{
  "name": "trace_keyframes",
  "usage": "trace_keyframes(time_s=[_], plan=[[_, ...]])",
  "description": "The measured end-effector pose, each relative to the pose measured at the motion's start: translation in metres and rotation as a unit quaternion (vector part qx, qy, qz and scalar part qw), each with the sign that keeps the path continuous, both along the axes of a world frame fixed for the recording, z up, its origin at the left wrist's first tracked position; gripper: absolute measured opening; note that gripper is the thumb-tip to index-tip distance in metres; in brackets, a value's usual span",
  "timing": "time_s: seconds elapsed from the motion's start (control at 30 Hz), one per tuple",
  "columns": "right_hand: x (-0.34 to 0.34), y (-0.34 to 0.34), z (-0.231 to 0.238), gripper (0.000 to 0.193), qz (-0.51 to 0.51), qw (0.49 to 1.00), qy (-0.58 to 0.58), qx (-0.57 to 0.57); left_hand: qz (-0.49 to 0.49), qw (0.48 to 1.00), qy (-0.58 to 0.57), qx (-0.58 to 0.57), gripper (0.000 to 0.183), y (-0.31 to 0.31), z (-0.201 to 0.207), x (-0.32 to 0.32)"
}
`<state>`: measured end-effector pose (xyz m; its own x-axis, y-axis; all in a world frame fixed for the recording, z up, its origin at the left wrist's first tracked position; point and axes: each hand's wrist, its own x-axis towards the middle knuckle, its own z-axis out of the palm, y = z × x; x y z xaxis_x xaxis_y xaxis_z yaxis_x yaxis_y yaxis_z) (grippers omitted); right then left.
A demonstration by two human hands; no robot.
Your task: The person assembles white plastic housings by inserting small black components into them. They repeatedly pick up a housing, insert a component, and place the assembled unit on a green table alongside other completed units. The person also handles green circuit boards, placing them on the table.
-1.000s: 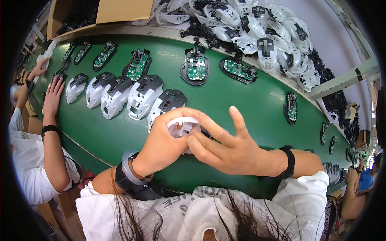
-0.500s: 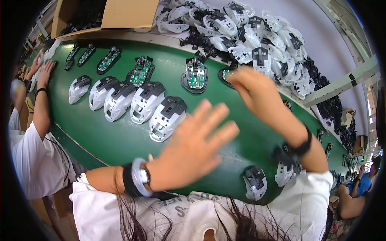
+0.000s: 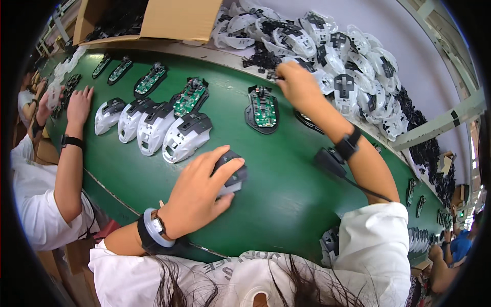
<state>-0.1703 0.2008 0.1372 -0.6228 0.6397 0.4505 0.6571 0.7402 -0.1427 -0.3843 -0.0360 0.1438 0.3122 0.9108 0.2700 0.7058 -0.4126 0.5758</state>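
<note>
My left hand [image 3: 202,187] is curled over a white and dark grey computer mouse shell [image 3: 235,176] on the green bench. Fingers and thumb lie round its sides and hide much of it. Farther off, my right hand [image 3: 299,84] reaches to a small heap of black plastic parts [image 3: 262,57] at the bench's far edge. Its fingertips are pinched together, and whatever is between them is too small to make out. Between the hands, a mouse base with a green circuit board [image 3: 264,110] lies flat. A row of similar white and grey shells [image 3: 186,137] sits left of my left hand.
More bases with circuit boards [image 3: 151,80] line the far left. Behind stands a cardboard box [image 3: 179,20] beside a big pile of white shells [image 3: 345,87]. A dark cable piece [image 3: 330,162] hangs from my right wristband. A co-worker's hand [image 3: 79,105] is at far left.
My left hand has come down onto the nearest shell and closed round it. My right hand has moved from beside a circuit board to the black parts. The view has shifted slightly.
</note>
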Motion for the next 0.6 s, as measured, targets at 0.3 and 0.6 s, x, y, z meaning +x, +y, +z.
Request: trace_keyframes(time_s=[0.3, 0.6], plan=[[-0.014, -0.148, 0.080, 0.018, 0.209, 0.971, 0.102, -0.064, -0.090, 0.478, -0.735, -0.472, 0.047, 0.030, 0.009, 0.002], [-0.021, -0.159, 0.052, 0.018, 0.183, 0.962, 0.118, -0.163, -0.031, 0.692, -0.654, -0.305, 0.061, 0.005, 0.004, 0.019]])
